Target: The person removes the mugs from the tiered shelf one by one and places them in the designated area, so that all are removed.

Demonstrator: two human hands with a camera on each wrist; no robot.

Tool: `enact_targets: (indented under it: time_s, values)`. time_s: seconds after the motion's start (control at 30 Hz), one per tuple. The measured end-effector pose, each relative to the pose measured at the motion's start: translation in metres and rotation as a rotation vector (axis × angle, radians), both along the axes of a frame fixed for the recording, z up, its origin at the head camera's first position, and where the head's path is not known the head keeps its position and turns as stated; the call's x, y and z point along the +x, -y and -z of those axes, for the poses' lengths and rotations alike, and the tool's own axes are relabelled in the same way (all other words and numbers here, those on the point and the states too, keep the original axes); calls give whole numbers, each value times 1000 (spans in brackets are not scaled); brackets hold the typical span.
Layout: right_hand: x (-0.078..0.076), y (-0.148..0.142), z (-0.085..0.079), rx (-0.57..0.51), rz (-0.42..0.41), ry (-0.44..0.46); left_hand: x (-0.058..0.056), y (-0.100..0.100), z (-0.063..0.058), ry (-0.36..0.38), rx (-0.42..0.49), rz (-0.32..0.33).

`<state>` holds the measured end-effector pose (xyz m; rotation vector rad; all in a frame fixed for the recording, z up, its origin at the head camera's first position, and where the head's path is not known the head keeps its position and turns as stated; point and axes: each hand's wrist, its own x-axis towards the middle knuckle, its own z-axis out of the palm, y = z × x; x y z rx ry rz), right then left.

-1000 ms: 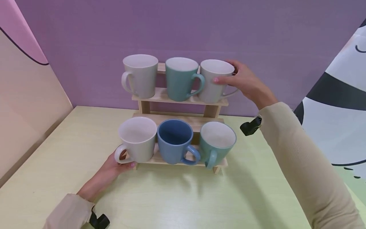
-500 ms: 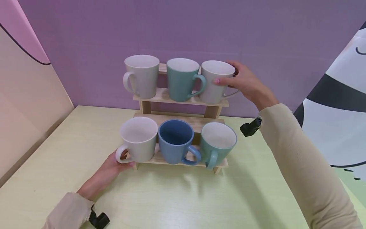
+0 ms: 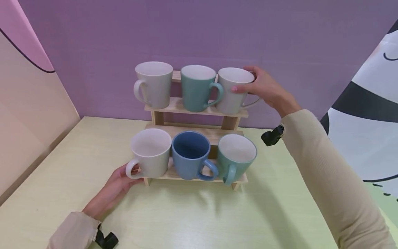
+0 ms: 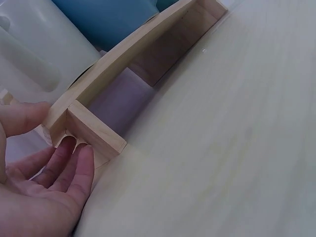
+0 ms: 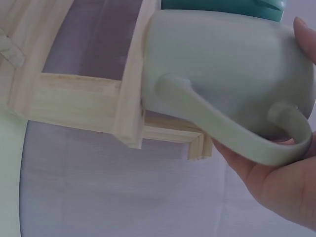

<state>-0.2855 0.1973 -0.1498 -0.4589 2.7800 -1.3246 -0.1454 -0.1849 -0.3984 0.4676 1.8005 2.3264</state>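
Note:
A light wooden two-tier rack [image 3: 192, 129] bears two rows of mugs. At the right end of its upper shelf stands a white mug [image 3: 232, 95], gripped near the rim by my right hand [image 3: 268, 90], thumb in front and fingers behind. The right wrist view shows this mug's base against the shelf and its handle towards the camera. My left hand [image 3: 119, 181] is at the lower shelf's left end, below a white mug [image 3: 152, 155]. In the left wrist view its thumb lies by the shelf edge [image 4: 59, 106], with the fingers curled underneath beside a leg [image 4: 96, 128].
On the upper shelf are another white mug [image 3: 157, 86] and a teal mug [image 3: 197, 90]. A blue mug [image 3: 188, 162] and a light teal mug [image 3: 234, 155] share the lower shelf. Behind the rack rises a purple backdrop [image 3: 199, 31]; the pale tabletop [image 3: 186, 221] lies in front.
My left fingers shift slightly at the rack's lower left end. My right hand keeps its hold on the white mug, and the mugs stay in place.

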Motion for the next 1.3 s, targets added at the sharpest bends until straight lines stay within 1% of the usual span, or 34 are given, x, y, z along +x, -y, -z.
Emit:
enact_targets:
  time_s: [0.1, 0.23, 0.37, 0.6, 0.97, 1.13, 1.3]
  values:
    - [-1, 4, -3, 27, 13, 1, 1, 2, 1, 17, 54, -5]
    - [-1, 9, -5, 25, 30, 8, 1, 5, 2, 30, 89, 3]
    - [0, 9, -7, 28, 48, 11, -1, 4, 4, 33, 97, 23]
    - [0, 2, -9, 37, 92, 7, -3, 1, 5, 46, 130, 25]
    - [-2, -17, -12, 14, 139, -7, -2, 6, 2, 80, 106, -6]
    - [-1, -24, -12, 31, 169, -11, 1, 11, 1, 122, 85, -27]
    - [-1, -33, -11, 33, 183, -15, 4, 12, 1, 163, 59, -30]
